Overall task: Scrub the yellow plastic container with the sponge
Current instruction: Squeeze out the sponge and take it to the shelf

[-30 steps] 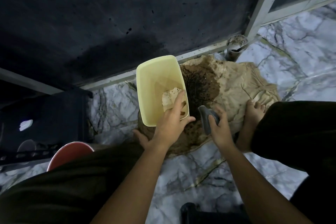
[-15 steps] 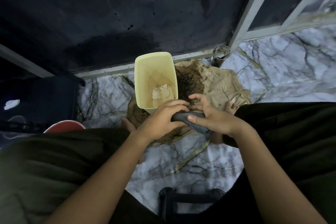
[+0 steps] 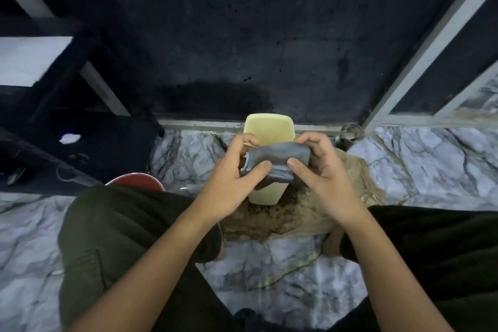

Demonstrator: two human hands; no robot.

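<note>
While the yellow plastic container [image 3: 265, 129] sits in the middle of the frame, a soft grey pouch-like packet [image 3: 277, 163] is held right in front of it by both hands. The left hand [image 3: 234, 183] is curled around the packet's left end, thumb underneath and fingers over the top; the right hand [image 3: 323, 178] is pinched on the right end the same way. What the packet is made of can't really be told, something limp and slightly shiny.

The container is a tall rounded-corner tub in smooth matte plastic, and its middle is blocked by the hands, so the inside can't be seen. It's stood on a crumpled brown cloth [image 3: 355, 180] with a dark, gritty stain, spread over a white marble floor [image 3: 431, 159] with grey veins. Behind that, a rough black wall [image 3: 242, 35] with pale metal framing fills the upper frame. A red rounded rim [image 3: 134, 179] is cut off by a dark trouser knee at lower left. No sponge can be made out.
</note>
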